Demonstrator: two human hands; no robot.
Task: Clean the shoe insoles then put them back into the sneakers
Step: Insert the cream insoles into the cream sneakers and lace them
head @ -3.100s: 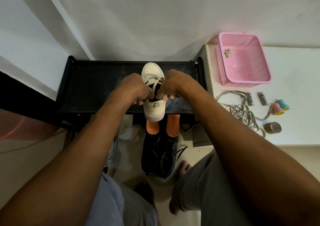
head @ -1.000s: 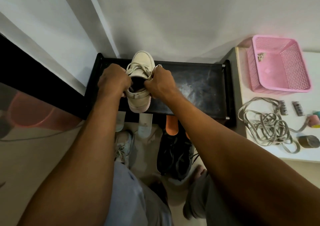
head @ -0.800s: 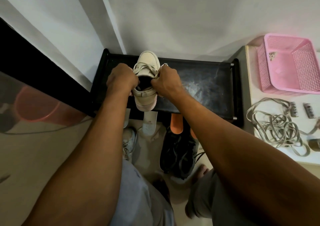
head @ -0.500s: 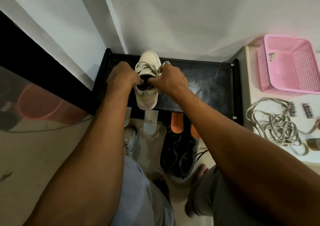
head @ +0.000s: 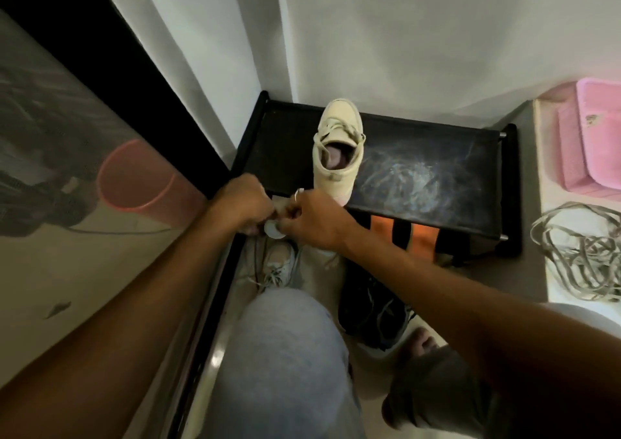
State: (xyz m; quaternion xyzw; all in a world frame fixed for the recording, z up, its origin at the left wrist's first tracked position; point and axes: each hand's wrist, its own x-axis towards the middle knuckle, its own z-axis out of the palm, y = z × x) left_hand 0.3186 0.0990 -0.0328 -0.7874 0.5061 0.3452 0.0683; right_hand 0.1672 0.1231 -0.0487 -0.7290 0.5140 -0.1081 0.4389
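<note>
A cream sneaker (head: 337, 146) stands alone on the black shoe rack (head: 420, 176), toe to the wall, a pale insole showing inside it. Below the rack's front edge my left hand (head: 243, 203) and my right hand (head: 311, 220) meet, both closed around a white insole (head: 274, 228) whose rounded end sticks out between them. On the floor under my hands lies a second pale sneaker (head: 277, 264). Two orange insoles (head: 401, 233) lean against the rack's lower shelf above a pair of black sneakers (head: 373, 307).
A pink basket (head: 594, 142) and a tangle of grey cord (head: 581, 253) sit on the white table at the right. A reddish bucket (head: 134, 176) shows behind the glass panel at the left. My knees and a bare foot (head: 420, 341) fill the floor below.
Both hands let go of the cream sneaker on the rack and dropped to the front edge, where they now grip the white insole. The view swung left.
</note>
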